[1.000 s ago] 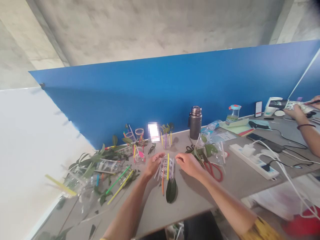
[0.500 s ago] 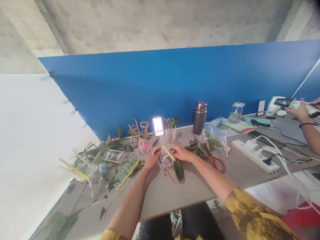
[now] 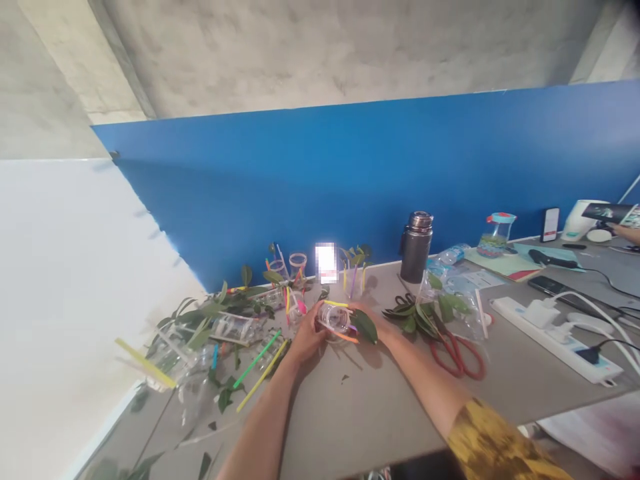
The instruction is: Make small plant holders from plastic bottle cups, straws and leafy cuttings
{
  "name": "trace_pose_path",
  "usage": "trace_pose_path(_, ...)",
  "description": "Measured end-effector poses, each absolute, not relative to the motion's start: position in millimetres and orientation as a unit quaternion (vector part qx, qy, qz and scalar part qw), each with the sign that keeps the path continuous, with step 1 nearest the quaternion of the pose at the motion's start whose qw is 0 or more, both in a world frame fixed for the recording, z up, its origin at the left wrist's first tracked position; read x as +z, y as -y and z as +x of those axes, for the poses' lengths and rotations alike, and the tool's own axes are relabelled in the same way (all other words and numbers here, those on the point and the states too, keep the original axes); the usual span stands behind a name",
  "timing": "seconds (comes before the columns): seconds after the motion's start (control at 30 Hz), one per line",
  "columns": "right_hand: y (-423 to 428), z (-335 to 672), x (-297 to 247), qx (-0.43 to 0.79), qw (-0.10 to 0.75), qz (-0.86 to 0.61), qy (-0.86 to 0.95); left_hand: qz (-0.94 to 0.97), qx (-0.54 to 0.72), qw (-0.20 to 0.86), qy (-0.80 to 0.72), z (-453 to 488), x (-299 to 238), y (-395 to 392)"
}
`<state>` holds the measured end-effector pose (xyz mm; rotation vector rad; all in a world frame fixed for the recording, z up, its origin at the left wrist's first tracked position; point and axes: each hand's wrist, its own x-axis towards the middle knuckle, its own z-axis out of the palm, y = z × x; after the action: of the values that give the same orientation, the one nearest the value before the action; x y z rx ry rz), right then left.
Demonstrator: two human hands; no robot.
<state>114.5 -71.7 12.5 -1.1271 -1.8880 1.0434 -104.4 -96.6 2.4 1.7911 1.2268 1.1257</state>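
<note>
Between my two hands is a clear plastic cup (image 3: 334, 320), its round opening turned toward me. Yellow and orange straws and a large green leaf (image 3: 365, 326) lie along its sides. My left hand (image 3: 309, 333) is closed around the cup's left side. On the other side, my right hand (image 3: 373, 321) grips it, with its fingers partly hidden behind the leaf. Red-handled scissors (image 3: 457, 357) lie to the right of my right forearm, beside a bunch of cut leaves (image 3: 417, 315).
Bottles, straws and leafy twigs (image 3: 200, 313) crowd the left side of the table. A dark thermos (image 3: 417, 247) stands at the back by the blue partition. On the right are a white power strip (image 3: 555, 341) with cables, a water jug (image 3: 495, 235) and another person's hand (image 3: 627, 233).
The cup has been tipped so that its opening faces me, and the straws and leaf have swung with it. Both hands stay on it. My view has shifted slightly.
</note>
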Motion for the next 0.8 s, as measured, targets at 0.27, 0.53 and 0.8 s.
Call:
trace_pose_path(0.27,75,110,-6,0.300,0.402,-0.432,0.750,0.650,0.452,0.368,-0.488,-100,9,100)
trace_pose_path(0.53,77,106,-10,0.277,0.410,-0.457,0.740,0.671,0.461,0.381,-0.438,-93,21,105)
trace_pose_path(0.8,83,106,0,0.311,0.396,-0.438,0.745,0.709,0.440,0.323,-0.446,-92,21,113)
